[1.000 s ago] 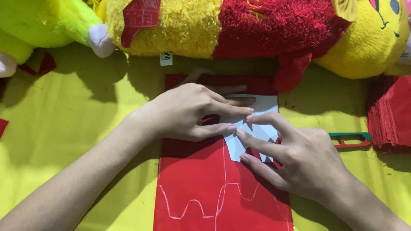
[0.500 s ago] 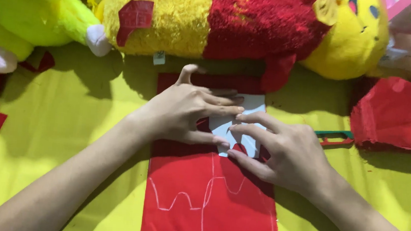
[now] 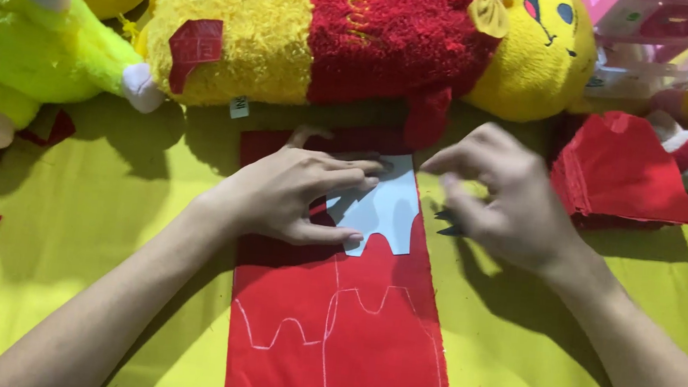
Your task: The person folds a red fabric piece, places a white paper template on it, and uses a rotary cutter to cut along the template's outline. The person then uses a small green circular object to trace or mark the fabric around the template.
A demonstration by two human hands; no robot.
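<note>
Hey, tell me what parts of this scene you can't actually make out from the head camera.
- Left edge of the pale grey paper template: covered by the left hand.
- Whatever the right hand pinches: motion-blurred and hidden by its own fingers.
- Lower end of the red felt strip with white chalk outlines: cut off by the frame's bottom edge.
- Stack of red fabric pieces: too tightly layered to count.

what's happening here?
A person is working on a red fabric strip laid on a yellow cloth. The left hand presses a pale paper template flat on the strip; the right hand hovers beside it, just off the template. White chalk outlines already mark the strip below. Plush toys lie along the top.
</note>
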